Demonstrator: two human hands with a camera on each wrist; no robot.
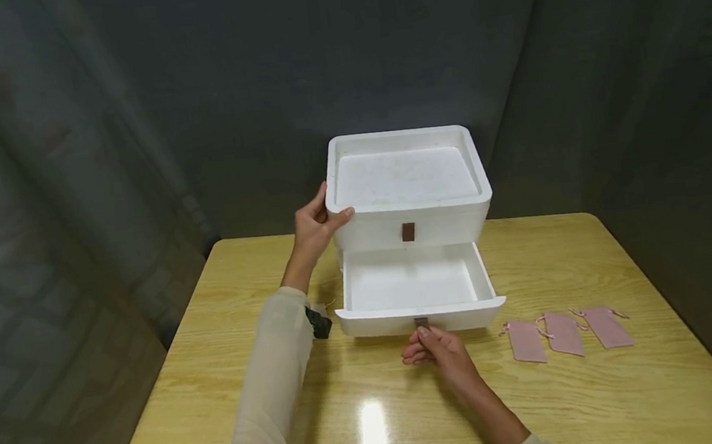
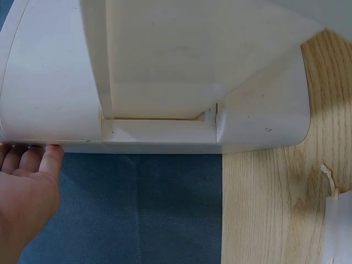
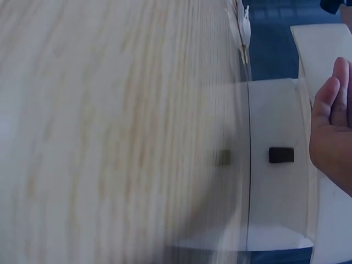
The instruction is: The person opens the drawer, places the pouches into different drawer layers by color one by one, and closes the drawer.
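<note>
A white plastic two-drawer box [image 1: 409, 205] stands near the far edge of the yellow wooden table [image 1: 229, 380], its lower drawer [image 1: 417, 295] pulled open. The left hand [image 1: 314, 228] grips the box's upper left corner, fingers curled over the rim. The right hand [image 1: 437, 351] pinches the drawer's small brown pull tab [image 1: 422, 323]; three pink fabric pouches [image 1: 563, 332] lie toward the right edge.

Open tabletop [image 1: 377, 422] before the pulled-out drawer [image 1: 416, 284]; three pink pouches [image 1: 563, 334] to its right, cabinet [image 1: 407, 187] behind.

Overhead light throws a glare streak on the glossy surface [image 1: 374, 430]; corners dim and warped, right wrist view motion-blurred.
</note>
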